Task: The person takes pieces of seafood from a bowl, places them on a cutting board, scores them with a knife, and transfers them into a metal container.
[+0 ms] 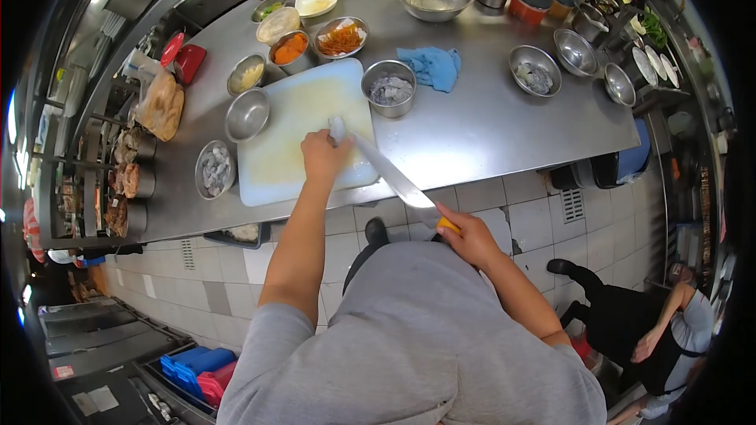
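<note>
My left hand (324,154) is closed, its fingertips pinching a small greyish raw shrimp (337,129) on the white cutting board (272,173). My right hand (469,238) grips the yellow handle of a large kitchen knife (400,182). The blade slants up and left, its tip beside the shrimp; whether they touch I cannot tell. A metal bowl (215,170) of grey raw shrimp stands left of the board. At the board's upper right corner is a metal pot (389,88) with more grey shrimp. An empty metal bowl (248,115) sits by the board's left edge.
Bowls of orange pieces (289,49), orange shreds (343,37) and pale yellow bits (246,74) stand behind the board. A blue cloth (431,68) lies on the steel table (504,126). Right of it is a bowl (535,72) of grey food. A co-worker (657,323) is at lower right.
</note>
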The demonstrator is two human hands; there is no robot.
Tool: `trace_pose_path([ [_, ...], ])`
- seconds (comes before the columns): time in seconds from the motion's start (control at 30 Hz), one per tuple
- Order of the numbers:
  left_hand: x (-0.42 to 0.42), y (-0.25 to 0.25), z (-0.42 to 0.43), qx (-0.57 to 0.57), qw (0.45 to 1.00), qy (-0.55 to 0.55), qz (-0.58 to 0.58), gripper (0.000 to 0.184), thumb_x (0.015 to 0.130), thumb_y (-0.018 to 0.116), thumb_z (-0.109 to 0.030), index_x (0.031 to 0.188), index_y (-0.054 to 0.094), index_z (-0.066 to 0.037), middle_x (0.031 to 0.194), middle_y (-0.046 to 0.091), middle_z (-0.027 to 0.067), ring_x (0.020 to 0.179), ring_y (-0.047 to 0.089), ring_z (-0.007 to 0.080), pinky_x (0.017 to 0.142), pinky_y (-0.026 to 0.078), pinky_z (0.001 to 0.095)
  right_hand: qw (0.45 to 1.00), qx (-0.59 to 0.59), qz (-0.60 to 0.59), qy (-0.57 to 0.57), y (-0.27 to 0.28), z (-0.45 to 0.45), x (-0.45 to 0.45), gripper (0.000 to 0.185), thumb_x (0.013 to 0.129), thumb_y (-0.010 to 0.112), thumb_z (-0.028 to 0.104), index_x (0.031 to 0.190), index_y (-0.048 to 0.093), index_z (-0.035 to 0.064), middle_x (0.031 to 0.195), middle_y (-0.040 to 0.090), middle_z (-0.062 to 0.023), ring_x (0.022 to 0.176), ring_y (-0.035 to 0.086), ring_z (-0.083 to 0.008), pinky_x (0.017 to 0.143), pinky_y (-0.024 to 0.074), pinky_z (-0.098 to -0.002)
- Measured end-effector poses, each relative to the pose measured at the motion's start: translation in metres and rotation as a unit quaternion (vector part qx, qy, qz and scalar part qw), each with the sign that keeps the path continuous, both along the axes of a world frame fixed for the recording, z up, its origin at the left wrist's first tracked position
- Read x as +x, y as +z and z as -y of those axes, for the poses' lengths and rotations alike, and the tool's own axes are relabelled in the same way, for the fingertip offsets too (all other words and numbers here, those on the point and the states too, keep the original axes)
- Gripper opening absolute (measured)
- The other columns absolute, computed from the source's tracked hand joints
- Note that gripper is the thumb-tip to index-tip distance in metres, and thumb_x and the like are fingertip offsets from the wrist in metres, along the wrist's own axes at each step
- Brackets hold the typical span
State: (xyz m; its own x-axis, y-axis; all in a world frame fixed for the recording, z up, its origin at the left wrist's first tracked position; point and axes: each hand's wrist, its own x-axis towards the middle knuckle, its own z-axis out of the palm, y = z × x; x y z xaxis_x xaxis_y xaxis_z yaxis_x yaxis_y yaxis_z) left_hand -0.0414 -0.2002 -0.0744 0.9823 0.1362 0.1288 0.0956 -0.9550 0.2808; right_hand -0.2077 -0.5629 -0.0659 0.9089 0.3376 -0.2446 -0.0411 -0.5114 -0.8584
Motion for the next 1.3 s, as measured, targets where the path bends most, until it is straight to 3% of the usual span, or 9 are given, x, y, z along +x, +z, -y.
trace_pose_path([
  [0.23,0.014,-0.006,-0.010,-0.033,0.999,-0.033,0.022,0.031,0.094,0.075,-0.028,0.107,0.078,0.000,0.105,0.076,0.0226,0.098,0.071,0.0426,0.088,0.056,0.0528,0.999,-0.002,-0.002,-0.051,0.012,0.026,-0.017,0.058,0.101,0.077,0.021,0.156,0.059,0.0187,0.123,0.075,-0.0238,0.110,0.073,-0.0395,0.097,0.0565,-0.0401],
  [0.5,0.060,0.065,-0.007,-0.448,0.882,-0.003,-0.148,0.024,0.105,0.065,-0.019,0.119,0.077,-0.005,0.092,0.071,0.0008,0.082,0.063,0.0087,0.070,0.053,0.0280,0.989,-0.009,0.019,-0.145,0.016,0.042,-0.046,0.058,0.100,0.078,0.020,0.155,0.061,0.0168,0.120,0.075,-0.0245,0.107,0.074,-0.0392,0.095,0.0570,-0.0401],
  [0.57,0.077,0.073,0.006,-0.444,0.884,-0.053,-0.135,0.026,0.106,0.061,-0.017,0.115,0.077,0.002,0.087,0.073,0.0083,0.073,0.065,0.0141,0.066,0.053,0.0320,0.987,-0.009,0.034,-0.160,0.012,0.044,-0.053,0.058,0.100,0.078,0.018,0.155,0.061,0.0164,0.118,0.075,-0.0233,0.103,0.074,-0.0357,0.093,0.0566,-0.0381],
  [0.77,0.124,0.080,0.048,-0.306,0.925,-0.189,-0.121,0.028,0.107,0.058,-0.016,0.119,0.075,0.002,0.091,0.075,0.0106,0.079,0.072,0.0175,0.072,0.057,0.0333,0.979,-0.038,0.047,-0.194,0.011,0.049,-0.067,0.058,0.100,0.078,0.017,0.155,0.061,0.0148,0.116,0.075,-0.0227,0.100,0.074,-0.0333,0.091,0.0564,-0.0368],
  [0.87,0.119,0.096,0.072,-0.392,0.911,-0.066,-0.109,0.029,0.106,0.061,-0.018,0.123,0.073,0.003,0.092,0.077,0.0145,0.086,0.078,0.0226,0.077,0.060,0.0381,0.975,-0.046,0.042,-0.212,0.014,0.047,-0.074,0.058,0.100,0.078,0.017,0.155,0.061,0.0148,0.113,0.075,-0.0227,0.098,0.073,-0.0335,0.090,0.0564,-0.0369],
  [0.97,0.106,0.098,0.072,-0.302,0.935,-0.015,-0.188,0.029,0.105,0.065,-0.021,0.118,0.075,0.002,0.095,0.078,0.0188,0.094,0.079,0.0318,0.085,0.061,0.0453,0.970,-0.048,0.041,-0.235,0.009,0.047,-0.081,0.057,0.100,0.078,0.016,0.155,0.061,0.0148,0.110,0.074,-0.0226,0.096,0.073,-0.0333,0.089,0.0563,-0.0367],
  [1.03,0.108,0.093,0.059,-0.078,0.981,-0.119,-0.135,0.028,0.102,0.067,-0.023,0.114,0.077,0.000,0.101,0.079,0.0219,0.101,0.076,0.0390,0.090,0.059,0.0491,0.966,-0.044,0.044,-0.249,0.006,0.046,-0.085,0.057,0.100,0.078,0.016,0.155,0.061,0.0148,0.109,0.074,-0.0225,0.095,0.073,-0.0332,0.088,0.0562,-0.0366],
  [1.13,0.125,0.093,0.058,-0.046,0.965,-0.253,-0.060,0.027,0.100,0.067,-0.022,0.112,0.079,-0.002,0.106,0.078,0.0232,0.105,0.073,0.0425,0.095,0.057,0.0506,0.965,-0.043,0.046,-0.254,0.007,0.042,-0.086,0.058,0.100,0.078,0.015,0.155,0.061,0.0145,0.108,0.074,-0.0224,0.094,0.073,-0.0329,0.088,0.0563,-0.0364],
  [1.3,0.166,0.066,0.102,0.141,0.927,-0.294,-0.186,0.025,0.098,0.066,-0.017,0.116,0.082,-0.007,0.118,0.079,0.0172,0.114,0.075,0.0367,0.096,0.060,0.0468,0.960,-0.063,0.088,-0.260,0.004,0.033,-0.082,0.059,0.099,0.078,0.013,0.156,0.060,0.0137,0.107,0.075,-0.0219,0.094,0.074,-0.0331,0.088,0.0567,-0.0363],
])
